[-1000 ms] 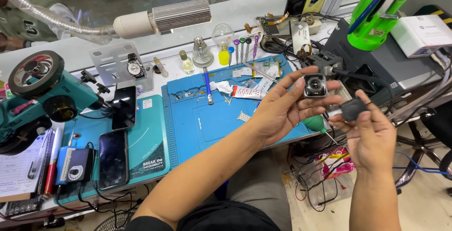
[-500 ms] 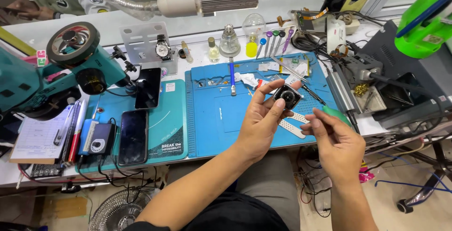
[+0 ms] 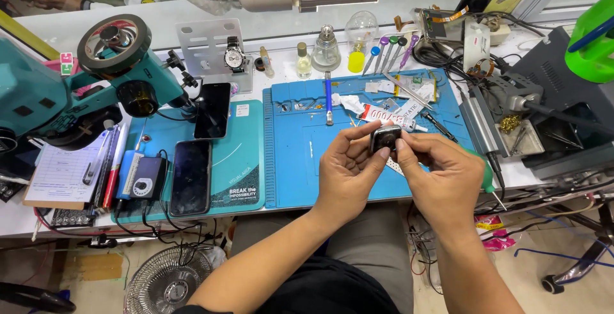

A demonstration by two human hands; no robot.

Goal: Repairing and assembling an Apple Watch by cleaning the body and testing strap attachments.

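Both hands hold a small, dark, square smartwatch body above the blue silicone repair mat.

From left to right: a teal microscope (image 3: 77, 90) stands at the bench's left end, and 2 dark phones (image 3: 190, 176) lie face up on a teal mat beside it. The person's left hand (image 3: 348, 170) curls its thumb and fingers around the left side of the small, dark, rounded-square smartwatch body (image 3: 385, 139); the right hand (image 3: 444, 173) pinches its right edge, so both hands are closed on it, held over the blue silicone repair mat (image 3: 307, 154). The watch looks strapless and is held clear of the mat. Judged from this, the work is mid-way: the body is in hand, while a tube of adhesive (image 3: 384, 117) and a green-handled tool (image 3: 487, 176) lie unused nearby.
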